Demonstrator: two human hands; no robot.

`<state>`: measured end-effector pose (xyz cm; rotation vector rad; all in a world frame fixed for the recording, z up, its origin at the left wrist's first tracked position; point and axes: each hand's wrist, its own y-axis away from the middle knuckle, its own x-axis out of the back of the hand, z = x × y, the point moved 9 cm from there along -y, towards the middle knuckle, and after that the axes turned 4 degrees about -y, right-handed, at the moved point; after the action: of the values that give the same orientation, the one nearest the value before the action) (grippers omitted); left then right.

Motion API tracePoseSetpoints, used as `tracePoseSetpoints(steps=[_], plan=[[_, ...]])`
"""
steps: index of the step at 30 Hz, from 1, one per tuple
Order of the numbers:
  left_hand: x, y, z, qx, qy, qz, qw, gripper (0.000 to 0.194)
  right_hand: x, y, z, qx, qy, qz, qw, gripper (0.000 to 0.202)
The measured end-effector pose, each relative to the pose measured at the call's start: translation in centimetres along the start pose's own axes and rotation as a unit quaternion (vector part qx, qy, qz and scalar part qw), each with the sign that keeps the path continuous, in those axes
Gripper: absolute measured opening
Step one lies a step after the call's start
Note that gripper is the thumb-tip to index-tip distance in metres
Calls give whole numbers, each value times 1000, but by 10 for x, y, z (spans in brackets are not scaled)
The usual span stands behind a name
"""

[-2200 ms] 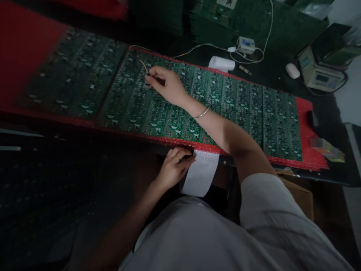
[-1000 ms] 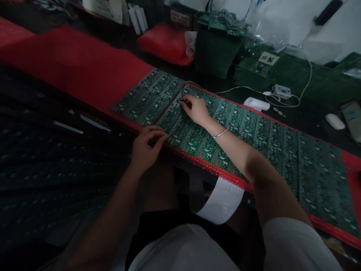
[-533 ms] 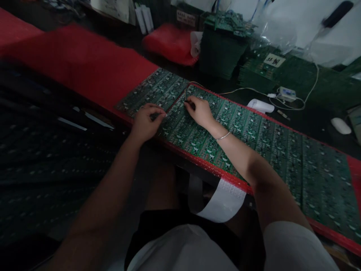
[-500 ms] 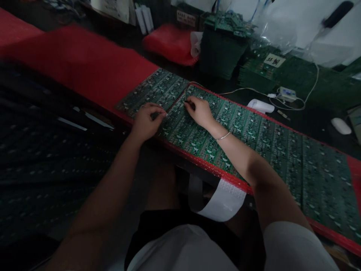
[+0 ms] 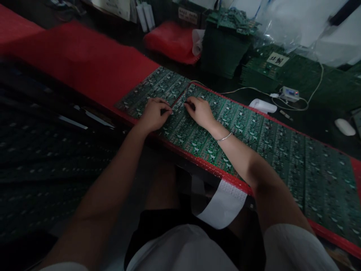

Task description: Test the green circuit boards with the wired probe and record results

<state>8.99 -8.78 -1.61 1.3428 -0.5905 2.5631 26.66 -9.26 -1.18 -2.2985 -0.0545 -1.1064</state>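
Observation:
Green circuit board panels (image 5: 248, 130), crowded with small parts, lie side by side on a red-covered bench. My right hand (image 5: 200, 113) is closed in a pinch above one panel, its fingertips around the end of a thin wire lead (image 5: 194, 81). What sits at the lead's tip is hidden by the fingers. Just left of it, my left hand (image 5: 156, 116) has thumb and fingertips pressed together near the gap between two panels. Whether anything small is in that pinch cannot be made out.
The lead runs back to a small white box (image 5: 290, 94) with a display. Stacked boards (image 5: 225, 49) stand behind, beside red wrap (image 5: 173, 41). A white roll (image 5: 263, 106) and a white mouse (image 5: 345, 127) lie at the back. Red sheeting (image 5: 84, 60) covers the left side.
My left hand has shifted a little to the right, closer to my right hand. My right hand stays at nearly the same spot, still pinching the lead.

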Motion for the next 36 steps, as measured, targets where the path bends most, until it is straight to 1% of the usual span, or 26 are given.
tracePoseSetpoints(steps=[4, 8, 12, 14, 17, 20, 22, 25, 27, 28, 30, 31, 32, 34, 35, 36], plan=[[-8, -1, -4, 4, 1, 12, 1000, 15, 0, 0, 2, -2, -16, 9, 1000, 18], [-10, -3, -2, -1, -17, 15, 1000, 13, -1, 0, 3, -7, -35, 7, 999, 21], [-4, -7, 4, 2, -53, 10, 999, 7, 0, 0, 4, -9, -30, 11, 999, 20], [2, -5, 10, 1, -63, 17, 998, 16, 0, 0, 3, -10, -28, 9, 1000, 18], [9, 8, 21, -24, -75, 25, 997, 26, -1, -1, 3, -18, -27, -4, 999, 16], [5, 26, 31, -55, -114, 7, 992, 30, -3, -1, 4, -28, -26, -14, 999, 14], [2, 35, 33, -59, -125, 1, 990, 31, -3, -1, 5, -28, -24, -13, 999, 15], [5, 41, 41, -50, -116, 7, 992, 30, -4, -3, 4, -27, -21, -18, 999, 14], [8, 49, 56, -43, -97, 28, 994, 27, -4, -5, 3, -36, -14, -29, 999, 11], [10, 58, 68, -43, -78, 46, 995, 26, -4, -7, 2, -43, -9, -35, 998, 10], [7, 86, 100, -67, -20, 83, 994, 26, 1, -10, -2, -61, 2, -46, 997, 9], [2, 106, 120, -99, 12, 92, 991, 27, 6, -11, -4, -67, 6, -48, 997, 11], [-8, 128, 145, -154, 44, 84, 984, 30, 12, -11, -7, -71, 10, -46, 996, 12], [-35, 175, 190, -261, 80, 40, 961, 43, 27, -8, -14, -70, 15, -41, 997, 15], [-48, 196, 208, -301, 85, 24, 949, 46, 34, -3, -17, -68, 16, -40, 997, 17], [-62, 214, 221, -329, 82, 8, 941, 48, 42, 3, -20, -65, 17, -40, 997, 19]])
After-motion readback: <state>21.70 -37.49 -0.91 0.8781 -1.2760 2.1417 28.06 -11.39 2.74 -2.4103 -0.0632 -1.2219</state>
